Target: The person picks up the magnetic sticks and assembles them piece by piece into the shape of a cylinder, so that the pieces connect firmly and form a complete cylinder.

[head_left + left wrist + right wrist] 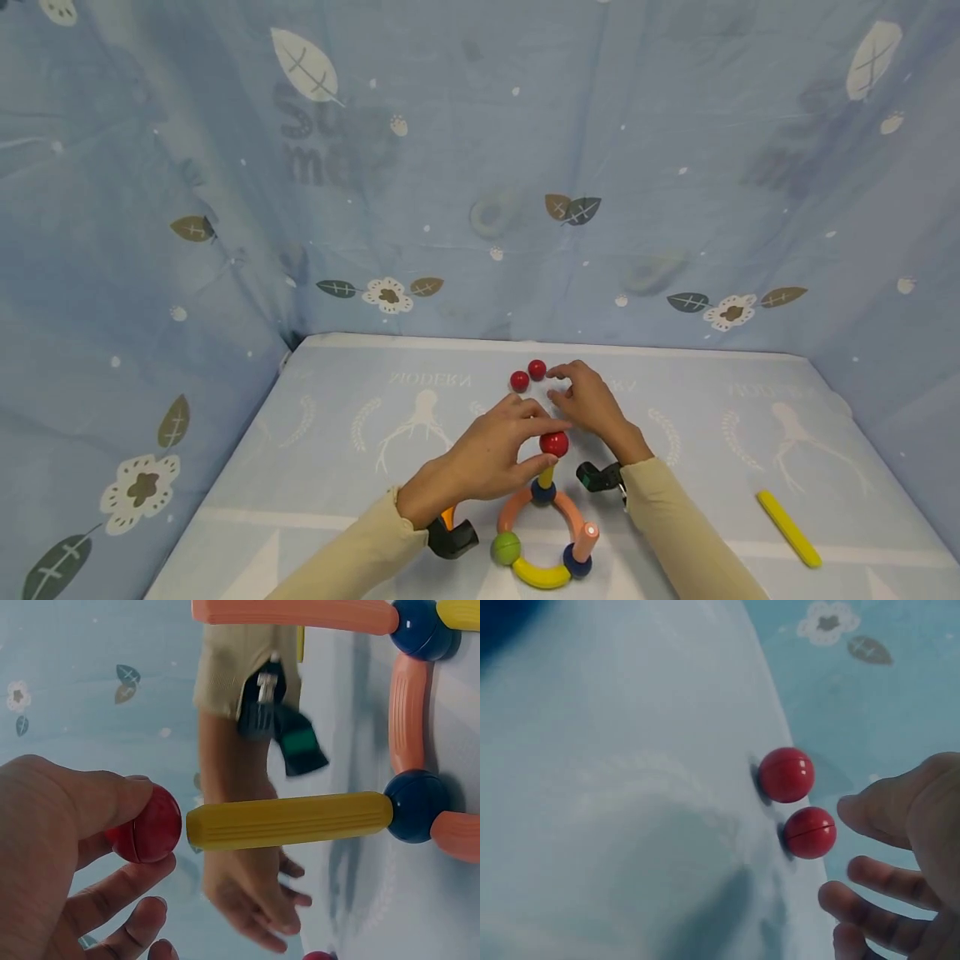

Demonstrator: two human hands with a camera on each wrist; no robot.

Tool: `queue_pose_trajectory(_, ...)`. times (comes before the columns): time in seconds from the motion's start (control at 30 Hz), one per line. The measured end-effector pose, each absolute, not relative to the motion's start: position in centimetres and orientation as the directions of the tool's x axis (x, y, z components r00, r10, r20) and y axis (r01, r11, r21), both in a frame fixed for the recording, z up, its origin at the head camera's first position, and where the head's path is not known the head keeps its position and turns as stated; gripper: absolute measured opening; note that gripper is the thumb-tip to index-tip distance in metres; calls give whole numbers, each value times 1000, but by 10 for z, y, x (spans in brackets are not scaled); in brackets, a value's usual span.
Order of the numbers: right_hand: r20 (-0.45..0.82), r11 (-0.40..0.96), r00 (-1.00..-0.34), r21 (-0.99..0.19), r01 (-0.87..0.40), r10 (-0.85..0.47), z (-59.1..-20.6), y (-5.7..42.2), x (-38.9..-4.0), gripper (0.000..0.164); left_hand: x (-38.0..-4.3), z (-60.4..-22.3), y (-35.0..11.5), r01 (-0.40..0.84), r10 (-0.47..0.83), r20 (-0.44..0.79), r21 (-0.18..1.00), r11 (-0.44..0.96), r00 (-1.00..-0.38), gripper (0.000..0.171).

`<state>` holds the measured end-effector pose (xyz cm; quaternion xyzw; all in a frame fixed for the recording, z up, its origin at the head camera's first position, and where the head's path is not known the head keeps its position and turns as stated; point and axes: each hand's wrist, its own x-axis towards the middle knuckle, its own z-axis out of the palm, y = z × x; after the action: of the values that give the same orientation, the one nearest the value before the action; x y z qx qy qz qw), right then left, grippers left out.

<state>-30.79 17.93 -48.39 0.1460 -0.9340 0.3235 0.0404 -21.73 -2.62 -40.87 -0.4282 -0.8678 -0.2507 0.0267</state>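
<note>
My left hand pinches a red ball between thumb and fingers, at the top end of an upright yellow stick. In the left wrist view a narrow gap shows between ball and stick. The stick rises from a dark blue ball in a ring of curved pink rods, a curved yellow rod and a green ball. Beyond it, my right hand reaches with parted fingers beside two loose red balls, the nearer and the other, touching neither.
A straight yellow stick lies on the table's right side. A short pink stick stands on another dark blue ball of the ring. Patterned blue cloth hangs behind the table and at both sides.
</note>
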Motion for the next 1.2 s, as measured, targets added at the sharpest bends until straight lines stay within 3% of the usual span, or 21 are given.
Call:
queue_pose_trajectory(0.13,164,793,-945,-515,-325,-281,-481,170,-333,42,-217,-410,-25,758,732,260,411,506,-630,41)
queue_pose_trajectory(0.27,67,845,-938,-415,-336,-340,-479,166,-349,51,-217,-411,-23,769,737,273,402,497,-618,39)
queue_pose_trajectory(0.37,28,849,-929,-397,-348,-368,-483,167,-355,46,-216,-411,-20,774,738,278,389,499,-615,38)
queue_pose_trajectory(0.53,71,821,-928,-445,-357,-365,-494,174,-353,34,-215,-411,-20,765,721,283,373,525,-633,38)
queue_pose_trajectory(0.7,112,794,-938,-505,-337,-327,-498,182,-335,31,-215,-412,-21,752,707,280,378,541,-649,40)
queue_pose_trajectory(0.93,196,728,-934,-585,-357,-300,-496,204,-291,42,-215,-418,-23,728,697,260,425,538,-668,52)
queue_pose_trajectory(1.2,256,667,-925,-642,-379,-280,-490,224,-238,42,-216,-444,-28,590,638,121,541,600,-760,70)
